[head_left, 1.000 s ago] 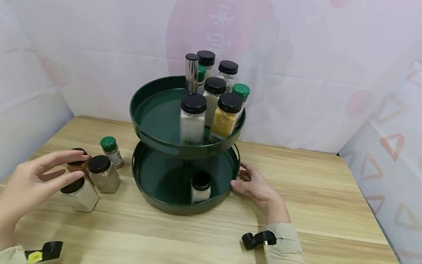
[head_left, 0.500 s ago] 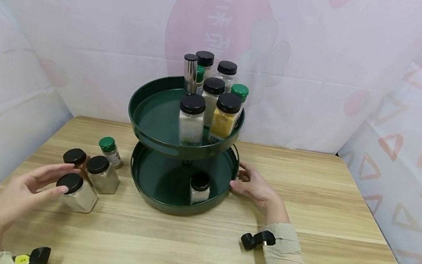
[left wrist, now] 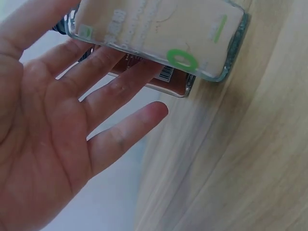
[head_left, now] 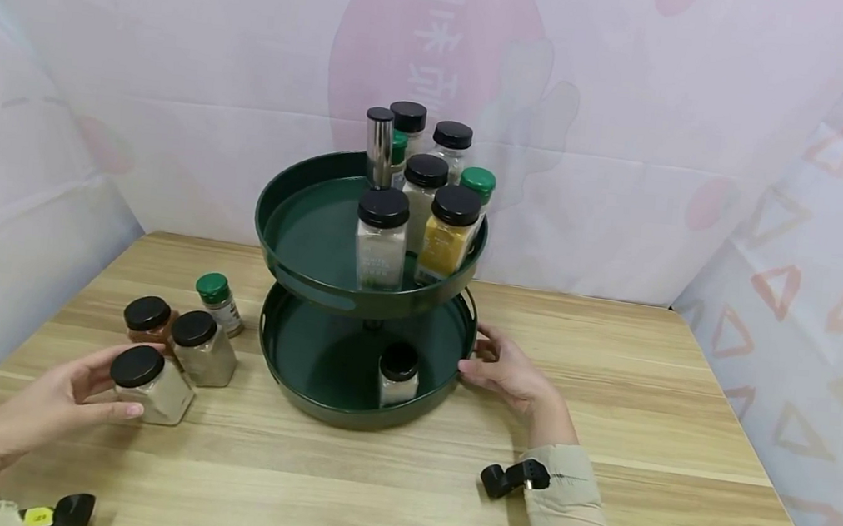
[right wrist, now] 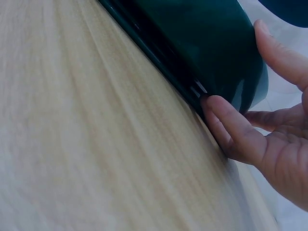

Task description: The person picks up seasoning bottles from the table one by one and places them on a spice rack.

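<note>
My left hand (head_left: 66,403) is spread around a black-lidded spice jar (head_left: 161,395) of pale powder, thumb in front and fingers behind. In the left wrist view the fingers (left wrist: 115,94) lie nearly straight alongside the jar (left wrist: 159,29). A jar of reddish-brown spice (head_left: 149,323), another black-lidded jar (head_left: 206,353) and a small green-capped bottle (head_left: 222,304) stand just beyond. My right hand (head_left: 509,375) holds the right side of the lower tray (head_left: 348,414) of a dark green two-tier rack. In the right wrist view its thumb and fingers (right wrist: 236,125) touch the tray's outer wall (right wrist: 211,53).
The upper tray (head_left: 304,228) bears several jars on its right half, among them a yellow spice jar (head_left: 446,244), beside a silver post (head_left: 379,151). One small black-lidded jar (head_left: 400,378) stands in the lower tray. Printed cloth walls (head_left: 212,161) enclose the wooden table (head_left: 371,492).
My left hand has come down and slightly left from above the jars to around the nearest pale one. The right hand stays at the lower tray's side.
</note>
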Demonstrator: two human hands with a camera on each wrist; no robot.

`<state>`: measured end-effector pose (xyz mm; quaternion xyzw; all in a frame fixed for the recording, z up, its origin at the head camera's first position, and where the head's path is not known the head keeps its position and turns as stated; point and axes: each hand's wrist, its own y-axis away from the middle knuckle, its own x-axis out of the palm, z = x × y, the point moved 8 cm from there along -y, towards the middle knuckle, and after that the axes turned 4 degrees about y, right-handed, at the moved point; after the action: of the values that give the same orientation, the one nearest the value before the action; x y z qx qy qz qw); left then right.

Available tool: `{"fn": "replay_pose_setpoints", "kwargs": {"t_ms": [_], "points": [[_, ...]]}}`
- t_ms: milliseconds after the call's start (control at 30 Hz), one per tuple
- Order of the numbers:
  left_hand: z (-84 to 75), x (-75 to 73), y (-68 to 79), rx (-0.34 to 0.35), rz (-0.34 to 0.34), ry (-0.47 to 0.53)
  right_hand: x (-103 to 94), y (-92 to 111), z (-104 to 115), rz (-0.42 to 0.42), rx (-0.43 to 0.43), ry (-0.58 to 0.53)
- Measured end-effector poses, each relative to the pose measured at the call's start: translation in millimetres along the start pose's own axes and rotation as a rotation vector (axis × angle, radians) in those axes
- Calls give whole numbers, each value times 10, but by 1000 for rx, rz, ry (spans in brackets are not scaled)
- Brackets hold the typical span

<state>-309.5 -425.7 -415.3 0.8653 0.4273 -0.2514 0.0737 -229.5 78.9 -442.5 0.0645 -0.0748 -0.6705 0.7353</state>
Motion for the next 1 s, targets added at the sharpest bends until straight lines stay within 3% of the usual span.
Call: {"fn": "replay_pose_setpoints", "kwargs": {"t_ms": [400,767,1000], "points": [[73,18,5,-49,-18,5,-9,0,-12,-11,14,-7],[158,1,-1,-146,-24,-31,-13,-2,3,-8,8,-4],[141,-7,1,-146,-50,-50,4,3,3,-20,21,-12]]}}
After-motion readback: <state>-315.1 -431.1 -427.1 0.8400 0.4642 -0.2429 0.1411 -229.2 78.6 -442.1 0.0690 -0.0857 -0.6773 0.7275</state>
